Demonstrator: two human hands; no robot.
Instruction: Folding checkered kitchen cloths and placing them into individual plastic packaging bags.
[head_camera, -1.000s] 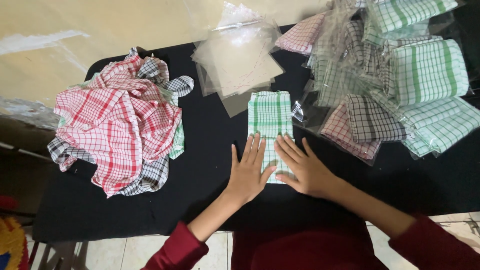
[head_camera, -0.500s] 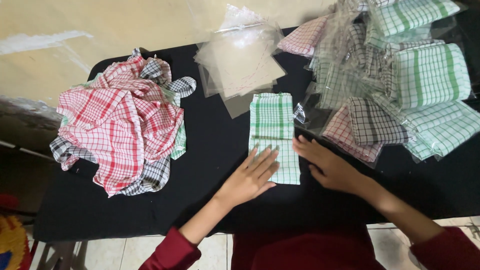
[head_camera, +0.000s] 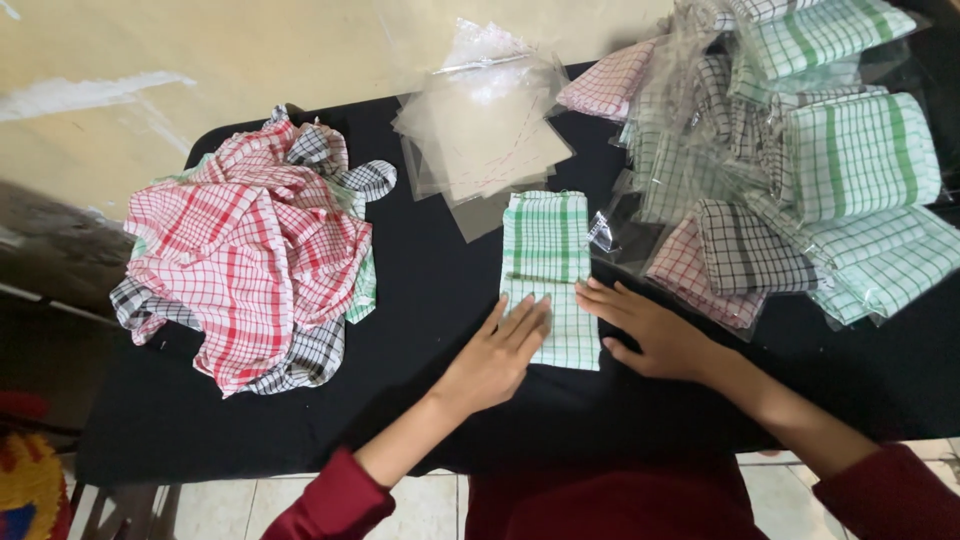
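Far left: loose pile of checked cloths (head_camera: 250, 265), mostly red-and-white with some black-and-white and a bit of green, heaped on the black table (head_camera: 420, 300). Top centre: stack of clear plastic bags (head_camera: 485, 130), fanned out, just beyond the folded cloth. Centre: green-and-white folded cloth (head_camera: 548, 265) lies flat as a narrow upright rectangle. Your left hand (head_camera: 497, 358) is palm down, fingers extended and nearly together, fingertips on the cloth's lower left part. Your right hand (head_camera: 652, 330) is flat on the table at the cloth's lower right edge, fingers slightly spread, touching its border; neither hand grips anything. Right: heap of bagged cloths (head_camera: 800, 170), green, red and black checks in clear sleeves, just beside your right hand.
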